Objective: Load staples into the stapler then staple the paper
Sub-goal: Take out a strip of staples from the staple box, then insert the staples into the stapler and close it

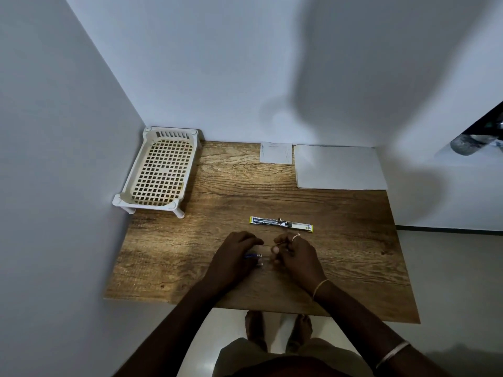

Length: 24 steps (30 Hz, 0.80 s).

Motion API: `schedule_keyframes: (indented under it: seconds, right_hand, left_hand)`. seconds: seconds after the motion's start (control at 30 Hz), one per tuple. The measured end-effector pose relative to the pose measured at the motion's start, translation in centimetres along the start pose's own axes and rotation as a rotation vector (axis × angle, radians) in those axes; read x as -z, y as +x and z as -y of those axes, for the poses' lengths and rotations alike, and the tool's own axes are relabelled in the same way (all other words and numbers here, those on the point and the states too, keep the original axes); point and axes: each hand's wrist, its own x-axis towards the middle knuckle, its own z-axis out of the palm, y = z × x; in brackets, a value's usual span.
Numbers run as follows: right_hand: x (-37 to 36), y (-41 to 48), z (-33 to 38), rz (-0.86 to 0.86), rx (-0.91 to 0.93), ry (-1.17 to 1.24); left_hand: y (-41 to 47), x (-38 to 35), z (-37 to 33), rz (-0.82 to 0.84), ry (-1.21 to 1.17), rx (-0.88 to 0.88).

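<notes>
Both hands are low on the wooden table [340,257], near me. My left hand [234,257] is closed around a small blue and white staple box [254,257]. My right hand [295,254] is curled, fingers pinched; what it holds I cannot tell. Just beyond lies the stapler [281,223], opened flat. Far right is the paper [340,167], far left a plastic basket [160,170].

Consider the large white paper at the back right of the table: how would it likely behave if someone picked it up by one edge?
The paper lies flat and thin, so it would probably droop, not stay stiff. It looks light for its area, so it may slide across the smooth wooden table when pushed. Its right edge overhangs the table, so lifting there seems easiest.
</notes>
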Motion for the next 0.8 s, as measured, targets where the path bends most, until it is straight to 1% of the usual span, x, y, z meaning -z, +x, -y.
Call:
schedule_keyframes:
  seconds: [0.1,0.23,0.37,0.47,0.57,0.67,0.73,0.8]
  right_hand:
    - [0.3,0.6,1.1,0.01,0.032,0.107]
    - [0.3,1.2,2.2,0.06,0.018,0.288]
    - [0.3,1.5,2.5,0.131,0.009,0.303]
    - [0.3,1.4,2.5,0.196,0.005,0.27]
    - [0.6,1.5,2.3,0.223,0.011,0.235]
    - [0.8,1.8,2.3,0.177,0.067,0.135]
    - [1.3,2.2,2.7,0.063,0.185,-0.057]
    - [1.9,2.7,3.4,-0.057,0.358,-0.325]
  left_hand:
    - [0.8,0.5,-1.4,-0.056,-0.05,-0.036]
    - [1.5,0.8,-2.6,-0.131,-0.183,-0.076]
    - [1.9,0.7,-2.5,-0.216,-0.248,-0.067]
    - [1.8,0.5,-2.2,-0.217,-0.271,-0.065]
    - [1.8,0.5,-2.1,-0.204,-0.276,-0.053]
    - [2.2,0.8,-2.3,-0.23,-0.3,-0.04]
    - [2.7,1.3,-2.3,-0.256,-0.334,-0.022]
    - [3.4,1.8,-2.2,-0.264,-0.32,-0.006]
